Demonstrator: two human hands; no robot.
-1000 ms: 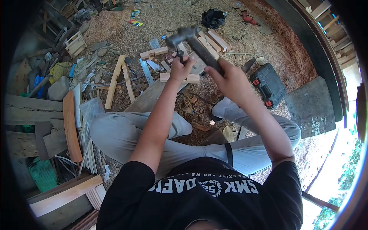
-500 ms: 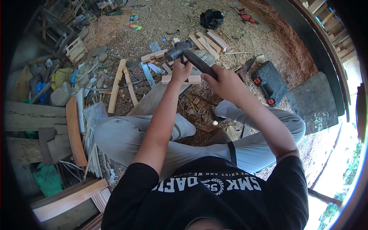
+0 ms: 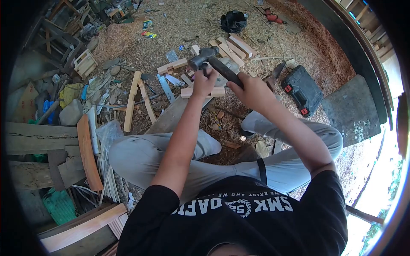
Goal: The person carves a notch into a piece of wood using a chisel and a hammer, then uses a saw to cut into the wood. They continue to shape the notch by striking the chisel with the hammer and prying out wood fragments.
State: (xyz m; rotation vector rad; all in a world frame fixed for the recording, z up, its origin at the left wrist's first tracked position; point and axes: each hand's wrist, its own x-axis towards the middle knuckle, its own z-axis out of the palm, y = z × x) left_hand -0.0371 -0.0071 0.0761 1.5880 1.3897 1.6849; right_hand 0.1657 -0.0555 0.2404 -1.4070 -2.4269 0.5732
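Note:
My right hand [image 3: 253, 93] is closed round the dark handle of a hammer [image 3: 224, 71], which slants up and to the left. The hammer head [image 3: 202, 58] overlaps the top of my left hand [image 3: 204, 83] in this view. The fingers of that left hand are wrapped round a dark tool handle [image 3: 206, 71], whose lower end is hidden by the hand. Just beneath it, a short pale wood block [image 3: 218, 91] lies crosswise on a grey board [image 3: 173, 112], between my bent legs.
Notched wood pieces [image 3: 171, 65], a metal strip [image 3: 165, 88] and longer sticks [image 3: 132, 102] lie ahead and left. To the right are a saw [image 3: 276, 73] and a black tool case [image 3: 302, 90]. A black bag [image 3: 233, 21] and a red power tool [image 3: 274, 18] lie farther off on shavings.
The camera view has shifted slightly. The hammer head has moved a little right and down relative to my left hand and the block. Both hands keep their grips.

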